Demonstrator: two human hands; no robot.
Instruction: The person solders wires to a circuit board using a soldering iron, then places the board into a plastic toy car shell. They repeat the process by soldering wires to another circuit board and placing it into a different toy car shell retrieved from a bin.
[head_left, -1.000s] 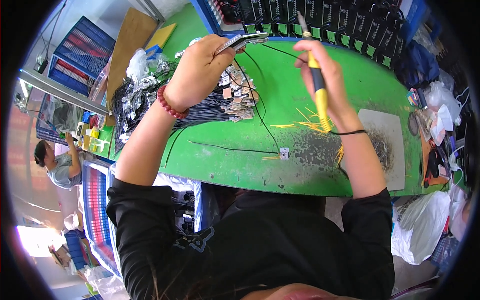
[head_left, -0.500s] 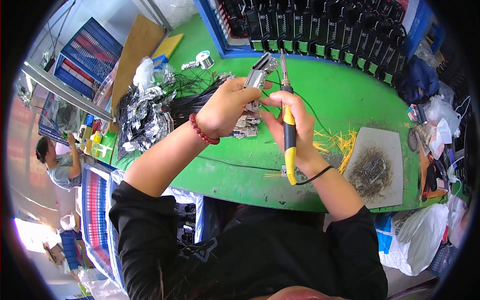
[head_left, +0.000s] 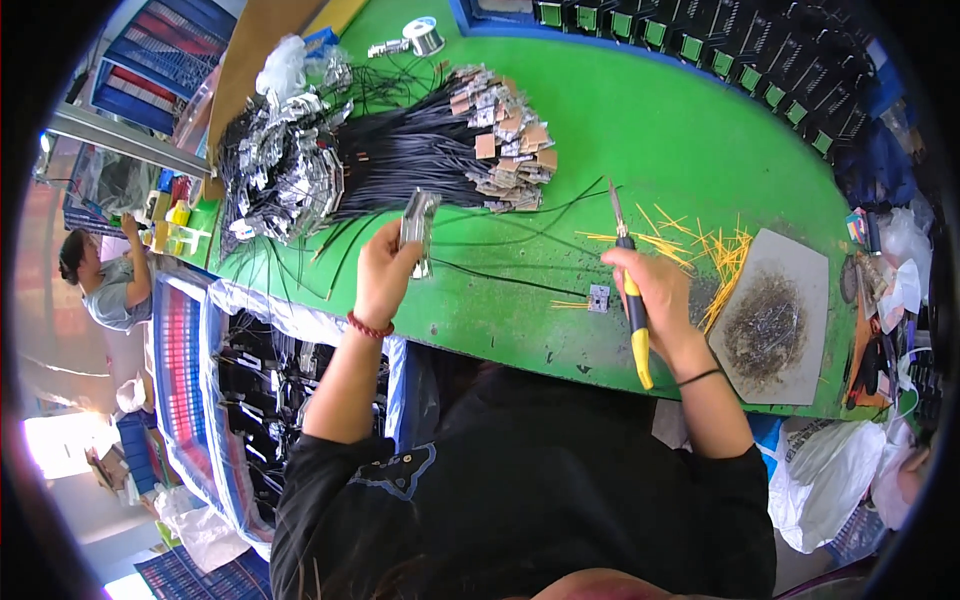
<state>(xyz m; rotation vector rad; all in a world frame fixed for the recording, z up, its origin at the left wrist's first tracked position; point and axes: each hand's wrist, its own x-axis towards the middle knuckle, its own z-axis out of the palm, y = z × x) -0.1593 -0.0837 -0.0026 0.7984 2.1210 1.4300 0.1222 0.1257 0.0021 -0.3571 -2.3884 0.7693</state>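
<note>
Silver metal part (head_left: pixel 419 222) is pinched in the left hand (head_left: pixel 384 268) over the green surface (head_left: pixel 640 115), long axis roughly 12-to-6. Right hand (head_left: pixel 658 292)'s wrapped round a soldering iron (head_left: pixel 637 318), tip just shy of 12 o'clock; from there, the part's well off toward 9-ish.

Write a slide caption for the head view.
Left hand holding a silvery part, right hand a soldering iron, above a green table.

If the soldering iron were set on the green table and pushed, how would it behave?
The soldering iron would probably be stiff, given its straight, rigid-looking body. Its rounded-looking handle suggests it might roll. The slim, tapered tip could prove fragile.
</note>
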